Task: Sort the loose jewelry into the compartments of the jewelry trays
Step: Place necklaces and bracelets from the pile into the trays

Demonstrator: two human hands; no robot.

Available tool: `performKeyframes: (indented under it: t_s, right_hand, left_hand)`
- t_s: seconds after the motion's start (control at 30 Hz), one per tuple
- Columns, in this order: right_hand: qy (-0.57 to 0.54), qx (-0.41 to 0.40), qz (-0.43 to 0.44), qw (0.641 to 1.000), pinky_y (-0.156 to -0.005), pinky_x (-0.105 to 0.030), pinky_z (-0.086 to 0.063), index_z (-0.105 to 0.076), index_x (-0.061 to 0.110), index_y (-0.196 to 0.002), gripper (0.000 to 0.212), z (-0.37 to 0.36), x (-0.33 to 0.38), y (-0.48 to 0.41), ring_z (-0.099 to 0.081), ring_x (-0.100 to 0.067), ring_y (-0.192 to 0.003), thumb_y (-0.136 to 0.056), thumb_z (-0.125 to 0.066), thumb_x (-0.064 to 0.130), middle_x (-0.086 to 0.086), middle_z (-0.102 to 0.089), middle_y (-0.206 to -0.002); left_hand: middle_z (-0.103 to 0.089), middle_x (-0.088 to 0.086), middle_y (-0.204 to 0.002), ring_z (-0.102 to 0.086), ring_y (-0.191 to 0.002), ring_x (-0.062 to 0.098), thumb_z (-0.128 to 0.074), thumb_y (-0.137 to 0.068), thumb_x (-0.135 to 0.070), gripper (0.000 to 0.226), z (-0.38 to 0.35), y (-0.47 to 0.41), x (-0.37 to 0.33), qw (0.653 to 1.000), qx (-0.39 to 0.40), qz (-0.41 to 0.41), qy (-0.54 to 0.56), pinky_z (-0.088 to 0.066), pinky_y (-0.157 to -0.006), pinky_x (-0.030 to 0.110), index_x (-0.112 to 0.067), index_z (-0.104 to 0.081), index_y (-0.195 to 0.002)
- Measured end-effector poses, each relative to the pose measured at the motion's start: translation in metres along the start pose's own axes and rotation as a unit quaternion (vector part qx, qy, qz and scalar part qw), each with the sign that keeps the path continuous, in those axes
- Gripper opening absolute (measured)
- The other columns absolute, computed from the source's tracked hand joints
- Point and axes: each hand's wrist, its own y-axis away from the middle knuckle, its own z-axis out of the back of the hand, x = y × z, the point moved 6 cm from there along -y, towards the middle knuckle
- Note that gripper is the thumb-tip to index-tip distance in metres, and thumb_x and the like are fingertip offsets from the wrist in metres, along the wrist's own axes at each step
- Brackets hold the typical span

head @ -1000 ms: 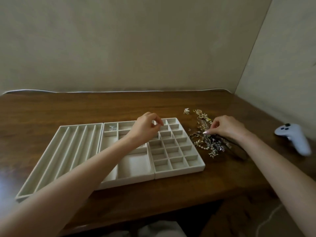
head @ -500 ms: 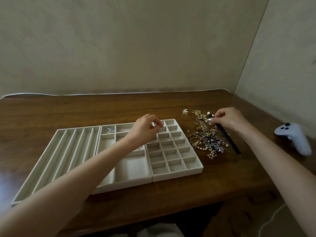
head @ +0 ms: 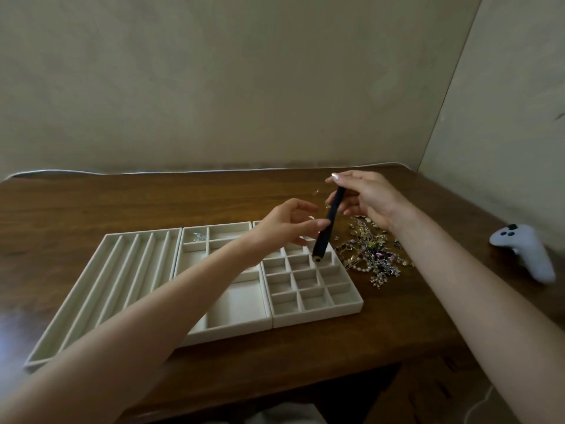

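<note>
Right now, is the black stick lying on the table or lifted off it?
Lifted. The right hand holds the black stick by its upper end, and it slants down over the grid tray.

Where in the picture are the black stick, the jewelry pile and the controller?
black stick (head: 333, 209): head view, upper part of its shaft.
jewelry pile (head: 373, 255): head view, middle of the heap on the table.
controller (head: 519, 244): head view, its white body.

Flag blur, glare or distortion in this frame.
Head view: the white game controller is motion-blurred; a pale glare patch washes the dark wooden table at its near left; wide-angle bowing curves the table's far edge; the tangled jewelry pile reads fairly sharp.
</note>
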Motion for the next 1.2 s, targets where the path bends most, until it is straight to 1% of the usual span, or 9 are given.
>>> performKeyframes:
  t_s: [0.1, 0.27, 0.4, 0.53, 0.6, 0.7, 0.77, 0.93, 1.2]
  right_hand:
    - [-0.021, -0.011, 0.006, 1.0, -0.047, -0.019, -0.049, -0.062, 0.005, -0.098, 0.019, -0.008, -0.002, -0.003, -0.06, -0.013, -0.054, -0.096, -0.051, 0.02, -0.013, -0.07, -0.08]
    - [-0.073, -0.037, 0.003, 0.997, -0.05, -0.017, -0.049, -0.065, 0.002, -0.1, 0.013, -0.015, -0.005, -0.008, -0.057, -0.008, -0.056, -0.088, -0.059, 0.005, -0.008, -0.068, -0.08]
    - [-0.087, -0.055, 0.002, 0.995, -0.053, -0.018, -0.05, -0.066, 0.005, -0.096, 0.011, -0.023, -0.008, -0.012, -0.059, -0.008, -0.057, -0.086, -0.063, 0.006, -0.008, -0.07, -0.08]
    - [-0.08, -0.064, -0.007, 0.995, -0.056, -0.019, -0.052, -0.068, 0.003, -0.094, 0.011, -0.043, -0.013, -0.019, -0.061, -0.008, -0.06, -0.083, -0.067, 0.004, -0.009, -0.07, -0.083]
    - [-0.066, -0.052, -0.009, 0.996, -0.058, -0.02, -0.053, -0.069, 0.003, -0.094, 0.011, -0.06, -0.012, -0.022, -0.062, -0.009, -0.061, -0.083, -0.066, 0.002, -0.008, -0.069, -0.082]
    - [-0.051, -0.03, -0.005, 0.998, -0.055, -0.019, -0.053, -0.067, 0.003, -0.09, 0.008, -0.092, -0.009, -0.028, -0.062, -0.011, -0.06, -0.083, -0.065, 0.0, -0.009, -0.07, -0.082]
    - [-0.043, -0.009, -0.001, 0.999, -0.053, -0.019, -0.052, -0.067, 0.005, -0.086, 0.007, -0.117, -0.005, -0.033, -0.063, -0.012, -0.061, -0.083, -0.065, -0.001, -0.01, -0.07, -0.082]
    - [-0.023, 0.07, 0.008, 0.997, -0.05, -0.018, -0.053, -0.063, 0.002, -0.079, 0.01, -0.189, 0.005, -0.043, -0.061, -0.012, -0.053, -0.082, -0.064, -0.007, -0.011, -0.066, -0.074]
    - [0.132, 0.099, 0.035, 0.986, -0.043, -0.016, -0.046, -0.061, 0.008, -0.067, 0.024, -0.262, -0.002, -0.053, -0.057, -0.011, -0.049, -0.08, -0.061, -0.012, -0.007, -0.062, -0.064]
  left_hand:
    - [-0.07, 0.006, -0.093, -0.068, -0.087, 0.022, -0.064, -0.084, -0.012, 0.034, 0.009, 0.003, 0.0, 0.999, -0.031, -0.009, 0.002, -0.055, -0.078, 0.034, -0.007, -0.05, -0.115]
    - [-0.067, 0.006, -0.086, -0.068, -0.076, 0.016, -0.06, -0.086, -0.003, 0.026, 0.02, 0.012, 0.004, 0.999, -0.034, 0.01, -0.014, -0.055, -0.065, 0.024, -0.005, -0.05, -0.11]
    - [-0.064, 0.004, -0.085, -0.068, -0.071, 0.011, -0.06, -0.085, 0.002, 0.023, 0.026, 0.023, 0.007, 0.998, -0.037, 0.011, -0.05, -0.051, -0.059, 0.018, -0.007, -0.048, -0.102]
    - [-0.065, 0.006, -0.08, -0.068, -0.074, 0.018, -0.061, -0.084, 0.001, 0.018, 0.042, 0.041, 0.012, 0.992, -0.061, -0.011, -0.109, -0.057, -0.065, 0.029, -0.011, -0.047, -0.088]
    - [-0.067, 0.009, -0.082, -0.069, -0.075, 0.021, -0.061, -0.085, -0.002, 0.017, 0.054, 0.052, 0.015, 0.987, -0.076, -0.008, -0.143, -0.057, -0.067, 0.034, -0.013, -0.049, -0.084]
    - [-0.068, 0.002, -0.08, -0.065, -0.068, 0.009, -0.064, -0.084, -0.007, 0.015, 0.078, 0.075, 0.018, 0.971, -0.113, 0.0, -0.211, -0.052, -0.061, 0.022, -0.017, -0.052, -0.083]
    - [-0.067, 0.0, -0.081, -0.063, -0.07, 0.007, -0.066, -0.082, -0.009, 0.013, 0.097, 0.094, 0.019, 0.956, -0.145, 0.008, -0.256, -0.047, -0.062, 0.015, -0.016, -0.055, -0.085]
    - [-0.064, -0.008, -0.078, -0.062, -0.062, 0.005, -0.069, -0.08, -0.01, 0.018, 0.132, 0.144, 0.023, 0.92, -0.221, 0.055, -0.32, -0.044, -0.054, 0.013, -0.021, -0.054, -0.081]
    - [-0.057, -0.01, -0.079, -0.053, -0.067, 0.002, -0.068, -0.081, -0.02, 0.018, 0.127, 0.169, 0.039, 0.888, -0.213, 0.118, -0.391, -0.04, -0.051, 0.007, -0.022, -0.052, -0.087]
